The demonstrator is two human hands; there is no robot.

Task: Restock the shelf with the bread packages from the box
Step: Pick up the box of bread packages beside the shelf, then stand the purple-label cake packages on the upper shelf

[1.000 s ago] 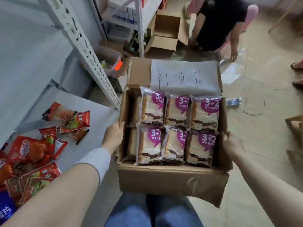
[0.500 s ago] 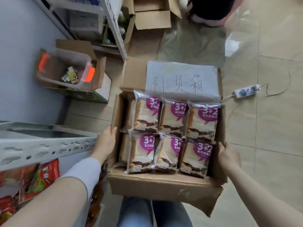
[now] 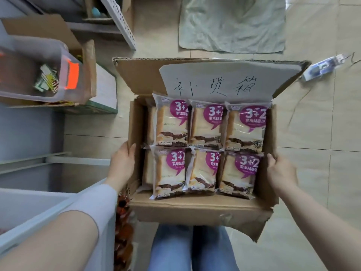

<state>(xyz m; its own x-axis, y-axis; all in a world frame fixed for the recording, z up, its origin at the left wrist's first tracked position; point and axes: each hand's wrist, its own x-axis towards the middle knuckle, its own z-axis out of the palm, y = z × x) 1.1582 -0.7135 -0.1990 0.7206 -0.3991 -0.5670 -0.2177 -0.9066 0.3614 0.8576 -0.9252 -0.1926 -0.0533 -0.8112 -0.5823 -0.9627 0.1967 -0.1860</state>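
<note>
Now the open brown cardboard box [image 3: 195, 210] of clear-wrapped purple-labelled bread packages [image 3: 207, 147] is best kept level, each hand's grip, left hand [image 3: 122, 163] and right hand [image 3: 281, 173], clamped on a side wall.

Tiled floor [image 3: 312, 173] bears a crumpled sheet [image 3: 232, 24] and power strip [image 3: 322, 69].

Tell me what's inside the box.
The box holds six bread packages on top, two rows of three, with more edges showing at the left. Anything beneath them is covered.
</note>
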